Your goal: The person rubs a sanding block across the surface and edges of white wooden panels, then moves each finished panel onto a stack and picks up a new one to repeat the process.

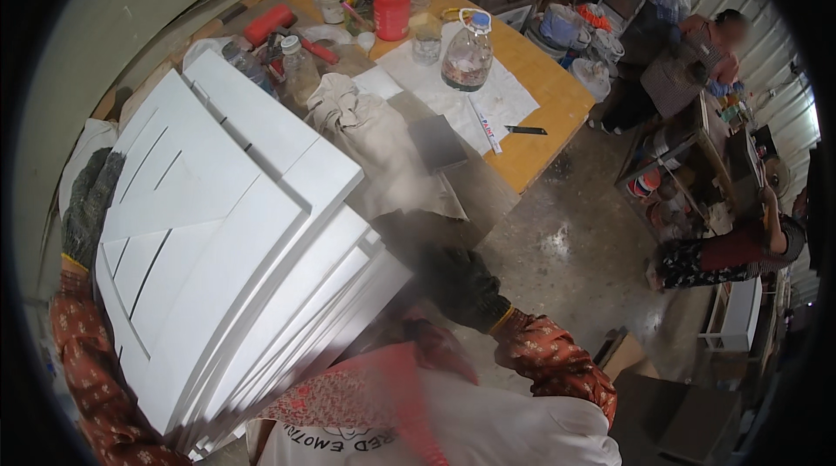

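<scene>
A tall stack of white panels (287, 318) fills the left and middle of the view. The top panel (196, 196) has dark slots cut into it. My left hand (91, 205), in a dark grey knit glove, rests along that panel's left edge with its fingers stretched out. At the stack's right corner is my right hand (457, 283), also in a dark glove. Motion smears its fingers, so I cannot tell whether they grip a panel. A crumpled beige cloth (348, 118) lies just beyond the stack, near a grey block (437, 142).
A wooden table (557, 118) beyond holds a large clear bottle (468, 52), a red canister (392, 13), a glass (427, 46), a black knife (527, 130) and a white paint tube (486, 126). Two people work at a cluttered bench (697, 131) on the right.
</scene>
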{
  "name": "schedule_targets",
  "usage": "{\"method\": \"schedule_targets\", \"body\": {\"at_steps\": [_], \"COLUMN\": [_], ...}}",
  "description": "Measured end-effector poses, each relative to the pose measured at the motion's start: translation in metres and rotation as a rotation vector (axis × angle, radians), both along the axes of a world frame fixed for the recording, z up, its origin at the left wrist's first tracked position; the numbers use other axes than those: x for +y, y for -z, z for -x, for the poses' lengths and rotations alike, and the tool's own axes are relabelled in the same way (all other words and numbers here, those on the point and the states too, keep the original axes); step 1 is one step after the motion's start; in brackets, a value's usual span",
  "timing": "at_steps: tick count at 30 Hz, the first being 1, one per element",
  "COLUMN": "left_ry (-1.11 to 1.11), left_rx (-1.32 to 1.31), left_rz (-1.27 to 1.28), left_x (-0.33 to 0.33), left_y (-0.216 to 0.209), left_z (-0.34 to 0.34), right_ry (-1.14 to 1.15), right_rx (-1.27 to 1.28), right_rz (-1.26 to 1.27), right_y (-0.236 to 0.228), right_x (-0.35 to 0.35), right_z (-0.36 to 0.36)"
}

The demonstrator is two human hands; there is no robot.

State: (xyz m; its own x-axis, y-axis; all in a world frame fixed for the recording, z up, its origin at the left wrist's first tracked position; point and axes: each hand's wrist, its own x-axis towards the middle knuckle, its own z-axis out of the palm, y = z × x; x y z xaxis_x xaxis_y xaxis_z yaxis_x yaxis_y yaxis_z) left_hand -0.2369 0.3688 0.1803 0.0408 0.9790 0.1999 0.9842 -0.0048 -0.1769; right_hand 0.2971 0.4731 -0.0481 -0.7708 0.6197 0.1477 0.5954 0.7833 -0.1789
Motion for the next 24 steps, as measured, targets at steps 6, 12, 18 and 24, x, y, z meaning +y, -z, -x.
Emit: {"method": "schedule_targets", "body": {"at_steps": [6, 12, 18, 24], "left_ry": [-0.389, -0.509, -0.538, -0.497], "left_rx": [-0.657, -0.41, -0.316, -0.252], "left_rz": [-0.138, -0.045, 0.077, 0.083], "left_x": [0.02, 0.02, 0.019, 0.019], "left_y": [-0.01, -0.03, -0.041, -0.034], "left_z": [-0.048, -0.067, -0.077, -0.074], "right_ry": [0.002, 0.093, 0.364, 0.044], "right_rx": [-0.021, -0.063, 0.393, 0.757], "right_rz": [-0.25, 0.027, 0.161, 0.13], "right_y": [0.075, -0.018, -0.068, -0.193], "right_x": [-0.013, -0.02, 0.01, 0.018], "right_z": [-0.033, -0.016, -0.017, 0.04]}}
